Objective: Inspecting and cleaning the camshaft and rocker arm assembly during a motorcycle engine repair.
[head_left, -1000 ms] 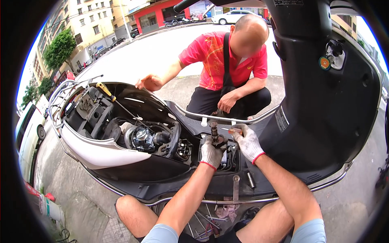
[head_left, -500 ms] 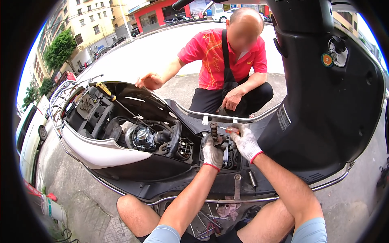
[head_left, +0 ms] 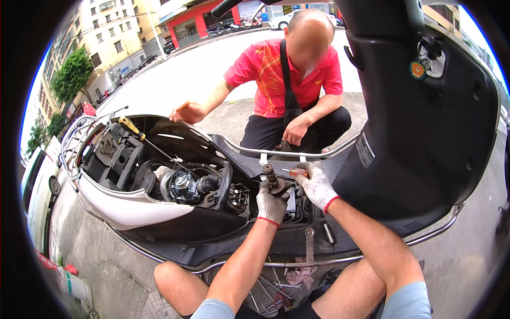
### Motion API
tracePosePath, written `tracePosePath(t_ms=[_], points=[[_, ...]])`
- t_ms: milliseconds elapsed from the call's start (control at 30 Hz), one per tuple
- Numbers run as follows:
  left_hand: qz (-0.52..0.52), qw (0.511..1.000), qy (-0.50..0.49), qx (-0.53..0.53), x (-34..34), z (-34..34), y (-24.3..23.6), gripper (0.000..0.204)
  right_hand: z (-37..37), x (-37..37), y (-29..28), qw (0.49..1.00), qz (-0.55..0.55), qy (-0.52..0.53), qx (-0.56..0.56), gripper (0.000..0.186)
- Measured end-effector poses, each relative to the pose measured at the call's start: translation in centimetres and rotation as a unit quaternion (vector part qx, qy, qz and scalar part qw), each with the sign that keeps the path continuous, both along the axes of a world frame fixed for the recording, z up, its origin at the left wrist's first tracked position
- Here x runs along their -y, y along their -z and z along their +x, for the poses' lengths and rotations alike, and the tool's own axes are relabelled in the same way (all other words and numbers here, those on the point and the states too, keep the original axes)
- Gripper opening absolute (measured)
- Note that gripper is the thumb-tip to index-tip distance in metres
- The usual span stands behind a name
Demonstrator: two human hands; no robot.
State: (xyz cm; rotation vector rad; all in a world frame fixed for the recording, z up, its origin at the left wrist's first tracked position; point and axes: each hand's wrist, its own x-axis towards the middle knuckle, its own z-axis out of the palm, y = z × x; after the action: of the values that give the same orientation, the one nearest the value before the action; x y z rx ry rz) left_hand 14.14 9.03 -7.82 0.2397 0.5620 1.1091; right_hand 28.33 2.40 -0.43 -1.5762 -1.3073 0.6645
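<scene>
My left hand, in a white work glove with a darkened palm and fingers, is closed around a greasy metal camshaft with a toothed sprocket. The shaft's end points up and leans slightly left. Close on its right, my gloved right hand grips a small screwdriver by its clear orange handle. Its thin blade points left toward the camshaft, seemingly apart from it. Both hands are above the open floorboard bay of a scooter, where a pale box-shaped part shows between them.
The scooter's engine lies uncovered at left, a long yellow-handled screwdriver resting over it. A flat wrench and a metal socket lie on the near footboard. Another person squats opposite, one hand at the body panel. Tools and a pink rag lie below.
The whole view has shifted slightly. The camshaft in my left hand has tipped from nearly upright to a leftward lean, showing more of its sprocket. My right hand still holds the screwdriver.
</scene>
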Motion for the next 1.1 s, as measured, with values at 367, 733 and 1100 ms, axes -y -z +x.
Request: tracePosePath(t_ms=[367, 733, 1100], points=[[-0.033, 0.997, 0.067, -0.014, 0.7, -0.9, -2.1, 0.038, 0.0, 0.1, -0.6, 0.999, 0.021, -0.034, -0.033, 0.033], [-0.054, 0.952, 0.302, 0.002, -0.9, -2.7, -1.8, 0.031, 1.0, 0.8, -1.7, 0.996, -0.01, -0.088, -0.028, 0.034], [-0.057, 0.957, 0.281, -0.047, -0.9, -2.0, -2.0, 0.031, 1.2, 0.8, -1.2, 0.996, -0.012, -0.068, 0.049, 0.037]])
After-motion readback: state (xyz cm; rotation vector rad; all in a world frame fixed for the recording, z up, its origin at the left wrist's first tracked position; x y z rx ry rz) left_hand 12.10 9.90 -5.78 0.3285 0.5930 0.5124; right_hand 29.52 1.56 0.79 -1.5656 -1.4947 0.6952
